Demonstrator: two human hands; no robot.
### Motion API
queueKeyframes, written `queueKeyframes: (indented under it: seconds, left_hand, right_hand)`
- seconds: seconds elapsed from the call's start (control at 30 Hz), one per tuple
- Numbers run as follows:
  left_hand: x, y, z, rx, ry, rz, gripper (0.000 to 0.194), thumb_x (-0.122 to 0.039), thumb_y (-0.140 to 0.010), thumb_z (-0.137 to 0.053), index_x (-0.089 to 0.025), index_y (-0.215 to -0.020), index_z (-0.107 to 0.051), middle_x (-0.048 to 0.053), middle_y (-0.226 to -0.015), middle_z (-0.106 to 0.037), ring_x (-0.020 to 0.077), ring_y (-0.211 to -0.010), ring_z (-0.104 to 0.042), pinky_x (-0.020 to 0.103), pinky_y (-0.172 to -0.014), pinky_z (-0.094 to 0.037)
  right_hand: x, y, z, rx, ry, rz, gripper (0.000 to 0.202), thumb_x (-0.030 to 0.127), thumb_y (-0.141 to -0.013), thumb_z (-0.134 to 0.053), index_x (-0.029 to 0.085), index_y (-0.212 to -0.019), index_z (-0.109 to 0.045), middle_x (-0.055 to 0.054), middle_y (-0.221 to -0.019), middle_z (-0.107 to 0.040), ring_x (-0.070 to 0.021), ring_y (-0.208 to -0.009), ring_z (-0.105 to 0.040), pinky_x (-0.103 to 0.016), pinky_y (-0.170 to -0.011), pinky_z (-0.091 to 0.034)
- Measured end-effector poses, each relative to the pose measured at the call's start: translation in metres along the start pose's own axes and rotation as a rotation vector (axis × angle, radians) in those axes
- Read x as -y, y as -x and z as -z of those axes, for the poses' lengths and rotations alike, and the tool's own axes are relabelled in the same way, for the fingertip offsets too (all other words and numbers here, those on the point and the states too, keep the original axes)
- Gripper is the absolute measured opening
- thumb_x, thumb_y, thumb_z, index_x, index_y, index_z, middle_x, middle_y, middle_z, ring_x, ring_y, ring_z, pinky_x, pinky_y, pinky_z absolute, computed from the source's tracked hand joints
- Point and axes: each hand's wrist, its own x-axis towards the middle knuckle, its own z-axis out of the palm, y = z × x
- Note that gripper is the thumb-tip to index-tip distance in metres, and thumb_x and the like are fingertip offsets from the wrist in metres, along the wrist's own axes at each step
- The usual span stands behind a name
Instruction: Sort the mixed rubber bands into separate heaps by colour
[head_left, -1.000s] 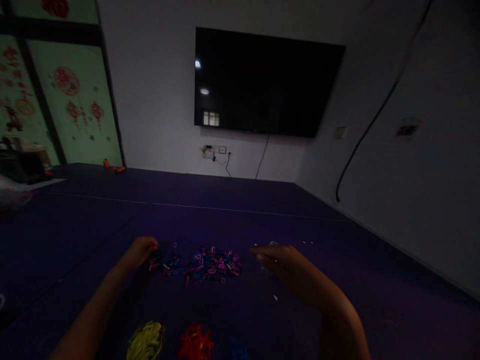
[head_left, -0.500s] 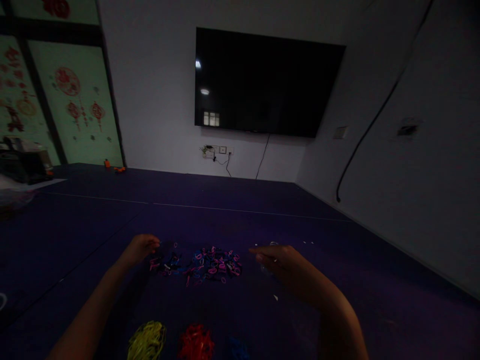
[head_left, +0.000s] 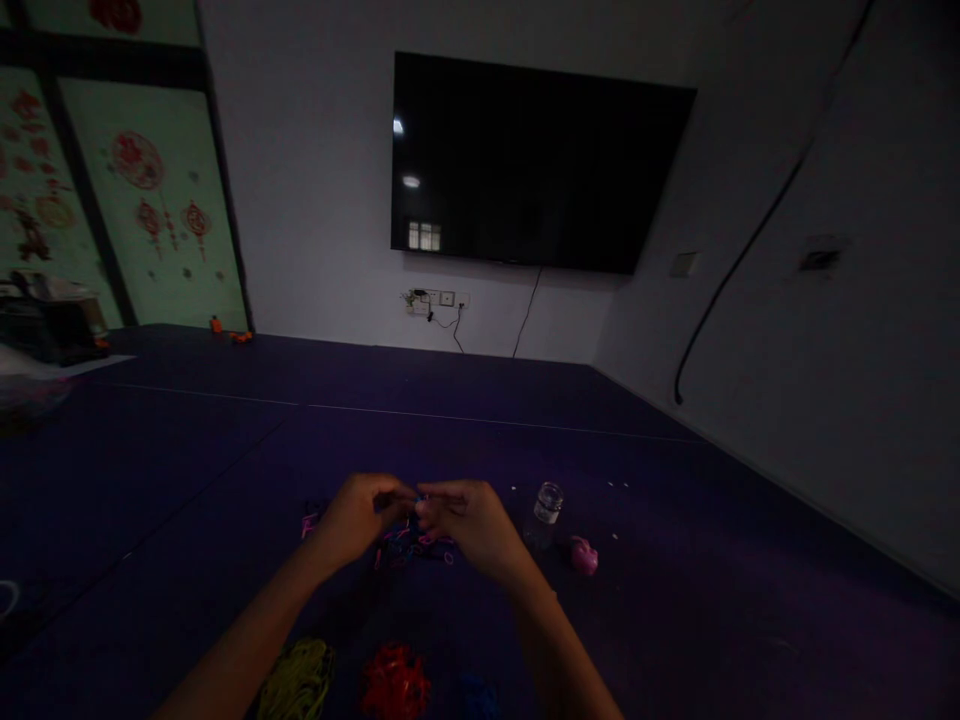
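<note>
My left hand (head_left: 361,515) and my right hand (head_left: 471,520) meet above a pile of small pink, blue and black elastic bands (head_left: 405,545) on the dark purple floor. Their fingertips are pinched close together, almost touching. A speck of blue and pink shows between them, but I cannot make out whether it is held or lies behind. Much of the pile is covered by both hands. A few pink bands (head_left: 309,524) peek out left of my left wrist.
Nearest me lie a yellow bundle (head_left: 298,680), a red bundle (head_left: 395,682) and a dark blue bundle (head_left: 478,695) of bands. Right of my right hand stand a clear jar (head_left: 548,503) and a pink round object (head_left: 584,556). White scraps dot the floor. A television (head_left: 536,165) hangs ahead.
Both hands have moved inward from either side of the pile and come together over it. The jar and the pink object, previously behind my right hand, are now uncovered.
</note>
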Motion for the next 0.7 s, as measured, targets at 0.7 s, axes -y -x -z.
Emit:
queueKeyframes:
  seconds: [0.7]
  left_hand:
    - [-0.004, 0.004, -0.018, -0.084, -0.134, -0.033, 0.027, -0.021, -0.067, -0.062, -0.020, -0.094, -0.070, 0.004, -0.085, -0.072, 0.0166, -0.074, -0.064, 0.026, -0.069, -0.050]
  right_hand:
    - [-0.012, -0.010, 0.007, -0.099, -0.039, -0.165, 0.024, 0.033, -0.056, -0.073, 0.013, -0.069, -0.073, -0.003, -0.060, -0.068, -0.0147, -0.055, -0.061, -0.026, -0.055, -0.048]
